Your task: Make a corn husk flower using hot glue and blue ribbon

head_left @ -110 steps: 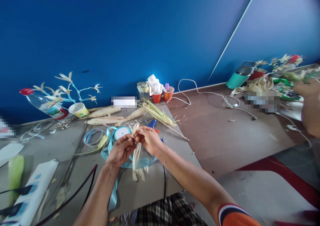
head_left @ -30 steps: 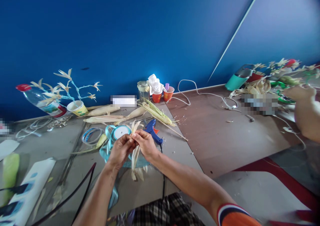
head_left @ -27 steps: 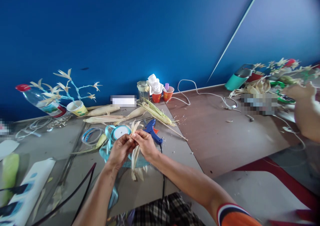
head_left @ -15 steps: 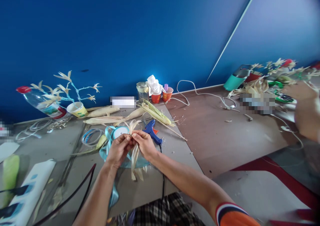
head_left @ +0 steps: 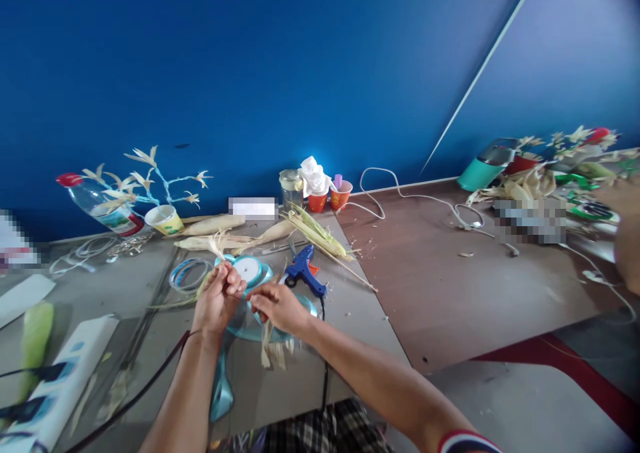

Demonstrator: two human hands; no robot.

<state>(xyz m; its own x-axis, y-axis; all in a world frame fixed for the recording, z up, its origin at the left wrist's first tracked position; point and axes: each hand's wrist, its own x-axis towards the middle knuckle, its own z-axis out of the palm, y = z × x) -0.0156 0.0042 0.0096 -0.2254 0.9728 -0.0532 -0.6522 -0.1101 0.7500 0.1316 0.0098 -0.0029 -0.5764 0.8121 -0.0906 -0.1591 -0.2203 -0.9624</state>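
My left hand [head_left: 219, 293] is closed on a small corn husk flower [head_left: 217, 243], whose pale tips stick up above the fingers. Just to its right, my right hand [head_left: 280, 307] is pinched, palm down; what lies between its fingertips is too small to make out. Behind the hands is a spool of light blue ribbon [head_left: 247, 270], and a loose loop of ribbon [head_left: 221, 399] trails at the table's front. Pale husk strips [head_left: 274, 354] show below my right hand. A blue glue gun [head_left: 306, 270] lies close by on the right.
Dried husks [head_left: 215, 225] and a greenish husk [head_left: 320, 231] lie at the back. A paper cup [head_left: 165, 220] with husk flowers and a bottle [head_left: 107, 209] stand left. A power strip [head_left: 75, 366] is front left. Another person's arm [head_left: 629, 239] shows far right, near a green cup [head_left: 485, 166].
My hands have moved apart. The left hand has shifted left with the husk flower, and the right hand has drawn slightly down. The view has turned a little left.
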